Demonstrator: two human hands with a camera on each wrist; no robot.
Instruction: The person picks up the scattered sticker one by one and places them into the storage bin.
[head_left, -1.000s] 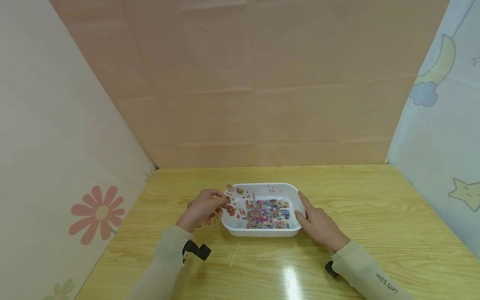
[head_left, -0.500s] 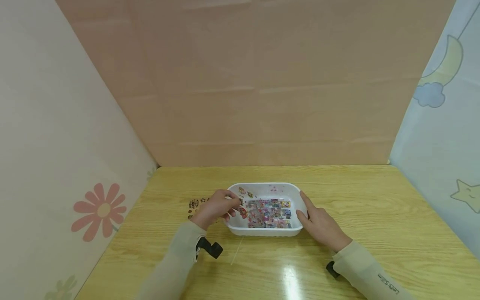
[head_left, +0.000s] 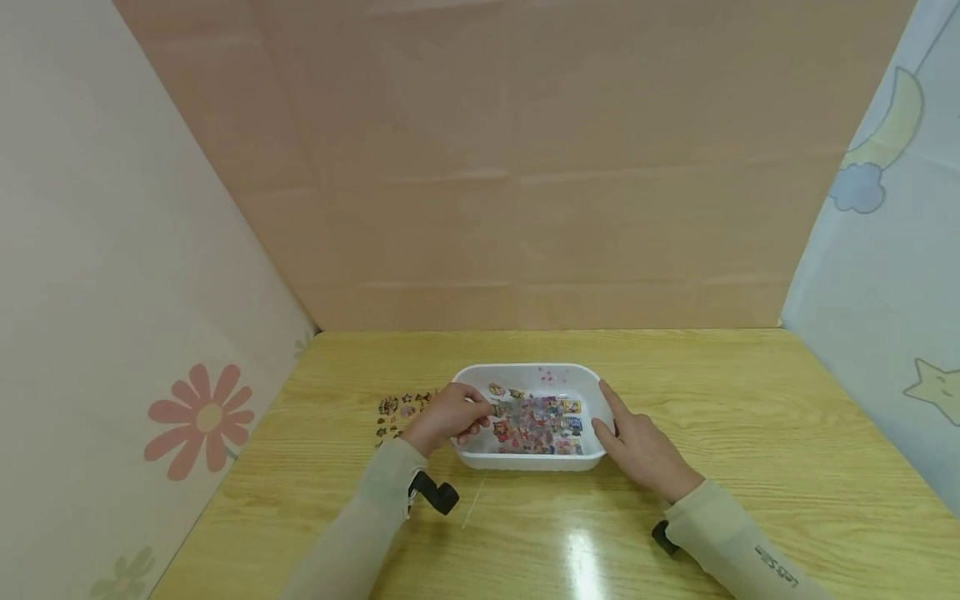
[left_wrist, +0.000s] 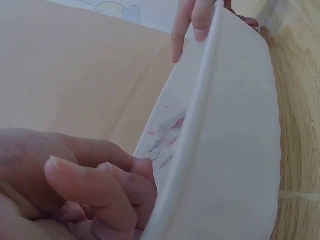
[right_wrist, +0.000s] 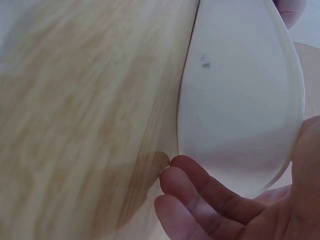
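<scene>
A white plastic basin (head_left: 525, 462) stands on the table, with colourful sticker sheets (head_left: 566, 425) lying inside on its bottom. Over its left end, my left hand (head_left: 454, 414) pinches a clear sheet of cartoon stickers (head_left: 501, 431) between thumb and fingertips; the sheet overlaps those below. At the opposite end my right hand (head_left: 641, 446) grips the basin's rim, the thumb over the edge. In the right wrist view its other fingers (right_wrist: 187, 195) lie along the outside of the basin, low by the tabletop.
Another sticker sheet (head_left: 390, 408) lies on the wooden table (head_left: 712, 375) left of the basin, partly behind the left hand. A thin pale strip (head_left: 474, 500) is in front of the basin. Papered walls (head_left: 555, 208) enclose the table at the back and sides.
My left hand has moved right, carrying the sticker sheet further into the basin. More of the sheet left on the table now shows. My right hand keeps its grip on the rim.
</scene>
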